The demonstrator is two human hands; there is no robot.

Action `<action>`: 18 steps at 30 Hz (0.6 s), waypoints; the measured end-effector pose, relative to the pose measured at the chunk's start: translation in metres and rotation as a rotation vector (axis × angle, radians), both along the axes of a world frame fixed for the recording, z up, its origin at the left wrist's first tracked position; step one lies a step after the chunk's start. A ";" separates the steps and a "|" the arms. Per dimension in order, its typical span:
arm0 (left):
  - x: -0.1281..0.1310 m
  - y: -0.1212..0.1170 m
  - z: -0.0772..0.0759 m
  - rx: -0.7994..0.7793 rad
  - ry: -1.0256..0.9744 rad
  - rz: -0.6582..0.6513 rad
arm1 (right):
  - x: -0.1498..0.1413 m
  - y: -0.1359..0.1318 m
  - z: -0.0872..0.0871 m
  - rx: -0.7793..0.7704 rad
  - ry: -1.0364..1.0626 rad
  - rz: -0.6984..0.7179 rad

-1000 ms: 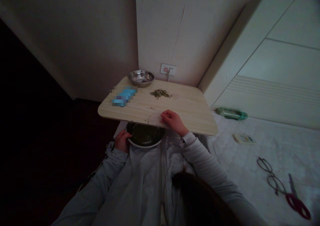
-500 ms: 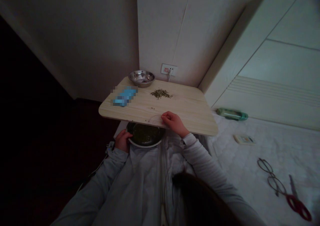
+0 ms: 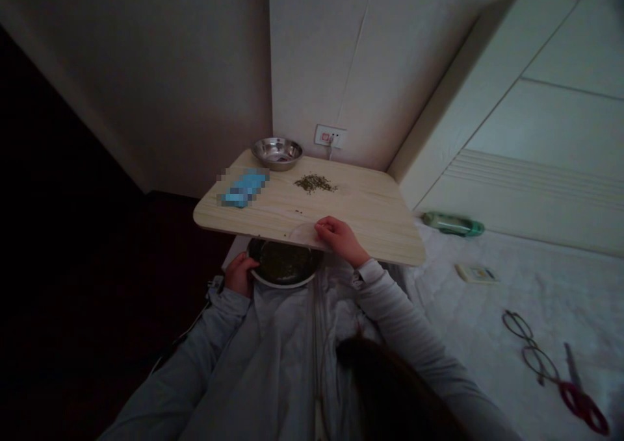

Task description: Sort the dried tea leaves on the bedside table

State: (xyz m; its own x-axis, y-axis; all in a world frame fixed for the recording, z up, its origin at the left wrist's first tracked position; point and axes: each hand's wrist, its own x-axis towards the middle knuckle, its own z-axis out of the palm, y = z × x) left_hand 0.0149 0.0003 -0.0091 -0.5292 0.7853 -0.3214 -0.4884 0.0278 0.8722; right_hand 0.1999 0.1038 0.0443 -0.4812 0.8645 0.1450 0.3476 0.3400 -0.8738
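Note:
My left hand [image 3: 239, 273] is closed on the left rim of a round dish [image 3: 288, 286] with a pale edge, which rests over my lap, partly under the tabletop. Dark green contents fill it; what they are is too dim to tell. At the near edge of the light wooden tabletop [image 3: 375, 214], my right hand [image 3: 338, 236] pinches a thin, clear piece with a rounded edge [image 3: 302, 233], lying low against the wood. Beyond that hand is a loose pile of small green grains [image 3: 314, 183]. A few stray grains lie between the pile and the near edge.
A steel bowl [image 3: 277, 154] stands at the back left, with a blurred blue packet [image 3: 244, 188] before it. On the white bedding to the right lie a green bottle [image 3: 452, 224], a pale remote [image 3: 476, 273], glasses [image 3: 530, 347] and red-handled scissors [image 3: 582, 405]. A wall socket [image 3: 330, 136] sits behind.
Both hands keep nearly the same places. The clear piece under my right fingers shows paler and more plainly against the wood.

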 end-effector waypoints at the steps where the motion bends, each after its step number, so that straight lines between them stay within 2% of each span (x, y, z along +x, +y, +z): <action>1: 0.000 0.000 0.000 -0.001 -0.009 -0.002 | -0.002 0.001 0.000 0.002 -0.002 -0.018; 5: 0.002 0.000 0.001 -0.009 -0.024 -0.002 | -0.010 0.002 0.000 0.050 -0.044 -0.088; 9: 0.002 -0.001 0.001 -0.022 -0.019 0.010 | -0.013 -0.002 0.003 0.064 -0.071 -0.022; 13: 0.000 0.001 -0.004 -0.003 -0.025 0.012 | -0.014 -0.002 0.004 0.008 -0.032 0.030; 18: -0.001 0.002 -0.008 0.036 -0.043 0.026 | -0.035 0.005 0.002 0.052 0.013 0.056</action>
